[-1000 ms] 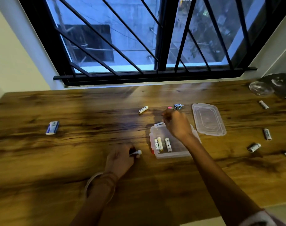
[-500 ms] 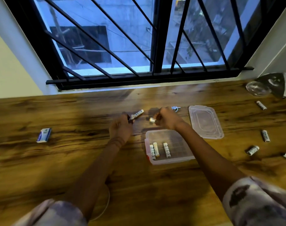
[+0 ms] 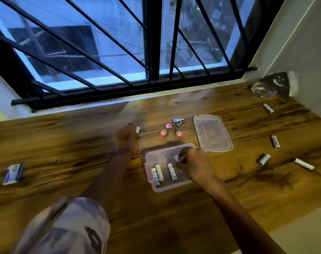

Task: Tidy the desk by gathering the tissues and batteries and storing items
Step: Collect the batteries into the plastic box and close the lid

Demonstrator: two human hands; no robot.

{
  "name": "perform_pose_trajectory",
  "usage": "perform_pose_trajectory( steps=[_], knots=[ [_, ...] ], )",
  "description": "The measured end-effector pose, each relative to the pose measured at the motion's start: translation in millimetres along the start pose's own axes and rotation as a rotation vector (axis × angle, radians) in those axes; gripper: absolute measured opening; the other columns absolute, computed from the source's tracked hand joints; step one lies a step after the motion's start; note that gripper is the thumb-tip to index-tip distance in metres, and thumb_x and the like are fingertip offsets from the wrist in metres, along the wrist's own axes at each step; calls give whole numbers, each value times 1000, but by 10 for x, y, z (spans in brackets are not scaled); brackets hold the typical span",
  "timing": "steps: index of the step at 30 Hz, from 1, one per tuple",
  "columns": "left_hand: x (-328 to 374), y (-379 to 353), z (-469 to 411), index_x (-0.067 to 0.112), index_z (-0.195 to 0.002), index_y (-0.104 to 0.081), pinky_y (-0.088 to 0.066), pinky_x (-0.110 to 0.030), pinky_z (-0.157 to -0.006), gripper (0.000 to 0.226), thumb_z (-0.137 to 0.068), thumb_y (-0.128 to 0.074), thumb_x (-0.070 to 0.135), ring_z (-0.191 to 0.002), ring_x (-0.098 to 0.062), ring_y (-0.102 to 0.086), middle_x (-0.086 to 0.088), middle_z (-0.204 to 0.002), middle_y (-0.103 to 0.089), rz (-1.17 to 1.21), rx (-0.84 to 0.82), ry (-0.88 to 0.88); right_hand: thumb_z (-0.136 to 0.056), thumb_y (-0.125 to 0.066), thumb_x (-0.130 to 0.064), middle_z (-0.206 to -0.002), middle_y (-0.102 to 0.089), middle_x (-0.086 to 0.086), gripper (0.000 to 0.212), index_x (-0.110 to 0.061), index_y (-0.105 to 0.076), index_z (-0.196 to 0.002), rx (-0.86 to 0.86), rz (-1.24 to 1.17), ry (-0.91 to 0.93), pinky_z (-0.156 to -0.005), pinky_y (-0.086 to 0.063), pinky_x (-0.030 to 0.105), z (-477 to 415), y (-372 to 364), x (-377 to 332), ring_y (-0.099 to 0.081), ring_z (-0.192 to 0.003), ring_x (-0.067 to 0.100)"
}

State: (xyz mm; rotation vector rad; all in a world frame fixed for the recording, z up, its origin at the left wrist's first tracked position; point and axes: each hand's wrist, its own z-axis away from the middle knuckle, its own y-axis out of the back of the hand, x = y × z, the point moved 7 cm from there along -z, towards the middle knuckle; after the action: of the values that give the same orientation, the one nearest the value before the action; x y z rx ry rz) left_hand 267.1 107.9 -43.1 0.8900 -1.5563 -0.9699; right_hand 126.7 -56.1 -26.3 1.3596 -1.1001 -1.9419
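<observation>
I have my right hand (image 3: 193, 165) over the open box (image 3: 167, 168), fingers pinched on a battery (image 3: 177, 158) to set beside three already inside. My left hand (image 3: 125, 138) closes on another battery (image 3: 138, 129) on the counter (image 3: 64, 143); next, carry it to the box.

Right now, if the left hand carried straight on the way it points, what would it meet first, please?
The left hand points away toward the window. Past the battery at its fingertips lies only bare desk, so the window frame would likely come first, though depth is uncertain.
</observation>
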Motion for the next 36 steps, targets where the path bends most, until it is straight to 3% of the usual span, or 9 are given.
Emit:
perform_pose_trajectory(
  steps=[2,5,8,13,18,23,26,30,36],
  knots=[
    [-30,-12,11,2,-104,-62,-31,-28,-67,24,-93,-49,20,-102,-29,-58,-19,-108,-65,54,-10,47,-83,-63,-23,-109,-65,15,26,-9,-62,-106,8,87,-2,-80,-49,32,-12,-80,-6,-59,-103,29],
    [-34,-43,47,2,-110,-61,-38,-26,-72,34,-89,-56,29,-101,-26,-58,-18,-111,-63,133,-90,106,-87,-57,-24,-110,-63,14,24,-10,-60,-106,9,175,-6,-74,-45,30,-25,-174,-18,-57,-104,29],
    [45,52,201,-3,-103,-68,-46,-23,-62,28,-82,-67,15,-72,-19,-60,-15,-83,-69,559,-128,241,-90,-54,-23,-112,-63,14,25,-9,-60,-110,-2,168,-10,-81,-48,34,-19,-188,5,-57,-108,30],
    [351,199,758,-5,-102,-64,-54,-18,-54,21,-82,-64,1,-46,-5,-62,-9,-72,-64,1164,-316,461,-90,-56,-16,-99,-71,13,17,-7,-66,-101,52,-268,9,-80,-54,36,-11,-2,55,-66,-85,22],
    [475,51,1071,14,-73,-64,-57,-31,-69,11,-82,-67,10,-64,-16,-65,-4,-67,-64,629,-326,355,-89,-58,-16,-91,-72,9,12,-11,-67,-94,-3,-479,-7,-81,-56,41,-8,-26,107,-68,-81,19],
    [580,-136,1156,7,-85,-58,-39,-18,-61,11,-80,-65,14,-84,-20,-58,-8,-83,-60,371,-262,281,-87,-57,-7,-73,-67,2,31,-29,-59,-65,103,-577,25,-79,-56,45,28,98,212,-69,-76,24],
    [648,-140,1176,14,-76,-57,-50,-34,-84,13,-76,-68,21,-95,-30,-62,-15,-90,-68,309,-171,246,-87,-59,-9,-75,-68,2,26,-29,-61,-71,148,-580,59,-77,-56,41,79,202,335,-68,-77,22],
    [691,-120,1221,5,-86,-62,-48,-37,-81,20,-81,-63,24,-97,-36,-59,-21,-98,-67,225,-112,209,-85,-61,-12,-81,-71,4,8,-15,-69,-87,232,-570,59,-75,-55,37,107,375,615,-66,-78,18],
    [757,45,1303,4,-111,-63,-48,-36,-88,32,-87,-59,24,-104,-33,-60,-19,-109,-67,181,-1,207,-86,-60,-16,-105,-68,12,19,-10,-66,-103,461,-236,-103,-79,-49,34,182,807,1377,-62,-99,30]
  ],
)
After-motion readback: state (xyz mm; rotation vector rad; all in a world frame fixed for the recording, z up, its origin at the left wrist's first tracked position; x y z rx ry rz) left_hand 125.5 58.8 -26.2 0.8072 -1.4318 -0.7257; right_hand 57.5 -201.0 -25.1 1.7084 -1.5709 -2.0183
